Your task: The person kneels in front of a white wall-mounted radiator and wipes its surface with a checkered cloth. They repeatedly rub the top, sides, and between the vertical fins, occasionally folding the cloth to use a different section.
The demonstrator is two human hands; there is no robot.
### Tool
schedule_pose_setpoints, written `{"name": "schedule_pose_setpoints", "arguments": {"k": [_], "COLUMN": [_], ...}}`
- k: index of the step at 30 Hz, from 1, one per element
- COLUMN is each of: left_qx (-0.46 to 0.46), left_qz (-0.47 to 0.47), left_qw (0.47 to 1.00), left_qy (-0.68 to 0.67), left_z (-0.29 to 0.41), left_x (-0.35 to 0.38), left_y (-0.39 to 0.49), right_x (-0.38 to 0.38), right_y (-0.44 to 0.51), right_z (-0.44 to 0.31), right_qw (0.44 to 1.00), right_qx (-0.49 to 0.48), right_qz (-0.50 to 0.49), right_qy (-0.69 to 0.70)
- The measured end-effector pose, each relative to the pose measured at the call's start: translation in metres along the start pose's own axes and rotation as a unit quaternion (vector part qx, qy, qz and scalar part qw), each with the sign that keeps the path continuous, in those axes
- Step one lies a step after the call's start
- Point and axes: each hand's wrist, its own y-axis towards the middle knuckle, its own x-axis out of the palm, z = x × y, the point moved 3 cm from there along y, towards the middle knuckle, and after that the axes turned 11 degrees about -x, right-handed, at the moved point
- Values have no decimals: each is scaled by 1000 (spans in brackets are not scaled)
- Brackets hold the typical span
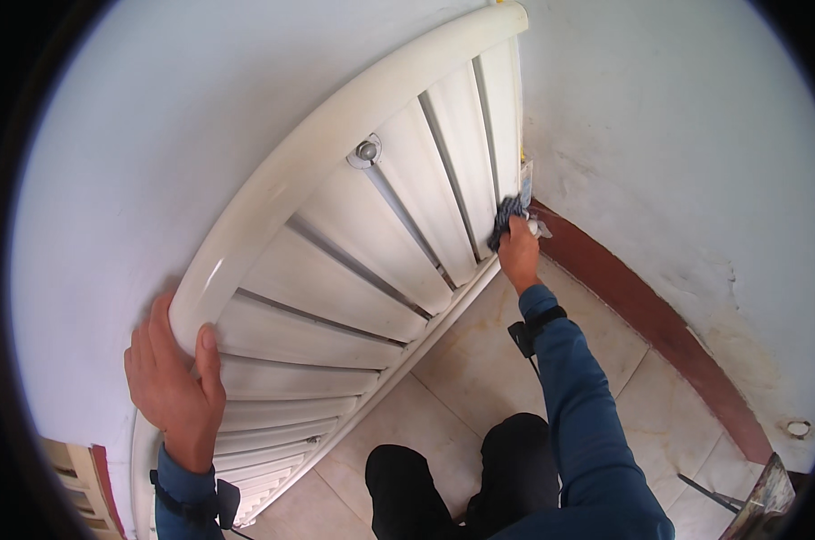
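A white column radiator with a rounded top rail stands along the wall, its upright slats split by narrow gaps. My left hand grips the curved top rail toward the radiator's left end, with the thumb in front and the fingers behind. In my right hand is a crumpled dark patterned cloth, pressed against the lower part of the slats at the right end. A bolt with a washer sits just under the top rail. Beside the right hand, a white fitting is partly hidden.
White walls meet in the corner on the right. A reddish-brown skirting strip runs along the right wall above the tiled floor. A worn, paint-stained object is at the lower right. My knees face the radiator.
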Motion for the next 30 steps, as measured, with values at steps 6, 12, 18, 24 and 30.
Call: {"name": "schedule_pose_setpoints", "arguments": {"k": [6, 12, 18, 24, 30], "left_qx": [9, 1, -3, -1, -1], "left_qz": [12, 28, 41, 59, 80], "left_qw": [1000, 1000, 999, 998, 997], "left_qy": [-14, 1, 1, -5, 12], "left_z": [-2, -4, -4, -4, -4], "left_x": [1, 4, 4, 5, 5], "left_y": [-1, -2, -2, -1, -2], "right_x": [38, 33, 18, -28, -89], "right_y": [-37, -27, -19, 46, 116], "right_z": [41, 29, -28, -78, -146], "right_qw": [994, 944, 856, 884, 887], "right_qx": [80, 291, 369, 262, 125], "right_qz": [-44, -148, -23, -3, 4], "right_qy": [-53, 54, 362, 388, 445]}}
